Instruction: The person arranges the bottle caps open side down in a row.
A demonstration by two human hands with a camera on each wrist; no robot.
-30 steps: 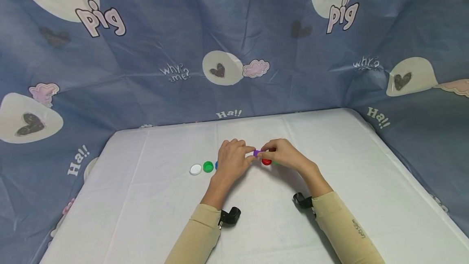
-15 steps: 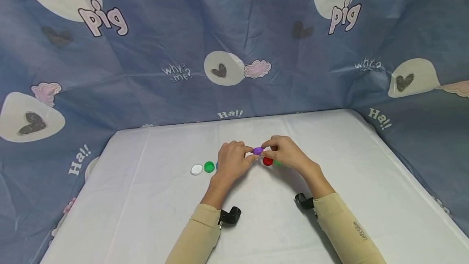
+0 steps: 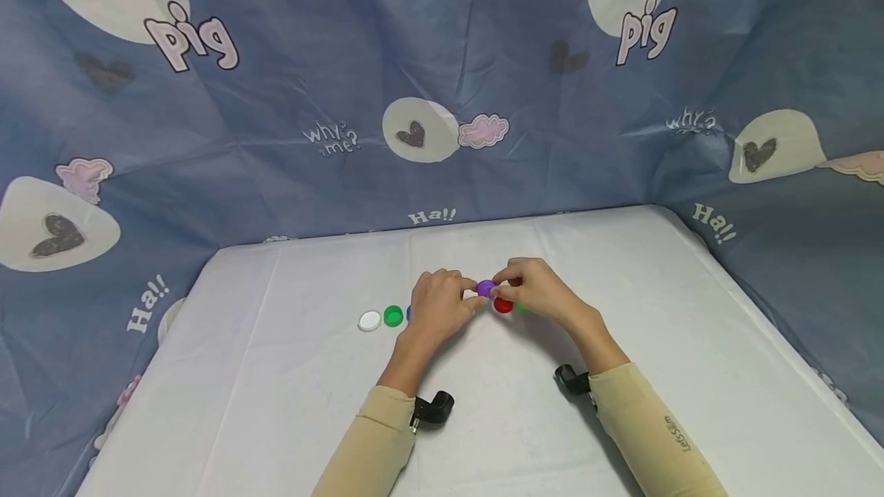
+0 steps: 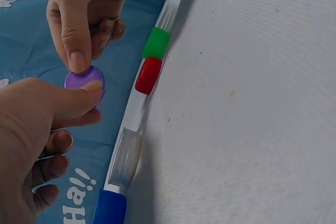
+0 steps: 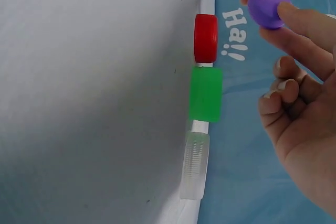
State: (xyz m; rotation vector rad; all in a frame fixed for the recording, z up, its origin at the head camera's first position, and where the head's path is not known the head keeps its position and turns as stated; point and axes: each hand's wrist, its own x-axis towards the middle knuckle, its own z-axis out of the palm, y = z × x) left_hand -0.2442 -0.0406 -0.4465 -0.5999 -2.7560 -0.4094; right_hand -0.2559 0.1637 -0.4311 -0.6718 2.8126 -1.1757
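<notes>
Between my two hands is a round purple bottle cap (image 3: 486, 289), raised above the white table. My left hand (image 3: 439, 299) pinches it with thumb and index finger from the left. From the right, the thumb and index finger of my right hand (image 3: 539, 291) pinch the same cap. Its smooth round face shows in the right wrist view, the purple cap (image 5: 262, 10) having fingertips on both sides. The other fingers of both hands are curled loosely. Just below the cap in the head view lies a red cap (image 3: 503, 305), beside a mostly covered green cap (image 3: 522, 308).
Left of the left hand lie a white cap (image 3: 369, 320), a green cap (image 3: 394, 317) and a partly hidden blue cap (image 3: 409, 313). Wrist views show the row edge-on, with a clear ridged cap (image 4: 126, 158) beside the blue one. A patterned blue cloth (image 3: 359, 182) hangs behind.
The purple cap has turned between the fingers, from a narrow side view to its round face, and dipped slightly in the last half second. Both hands have stayed nearly in place.
</notes>
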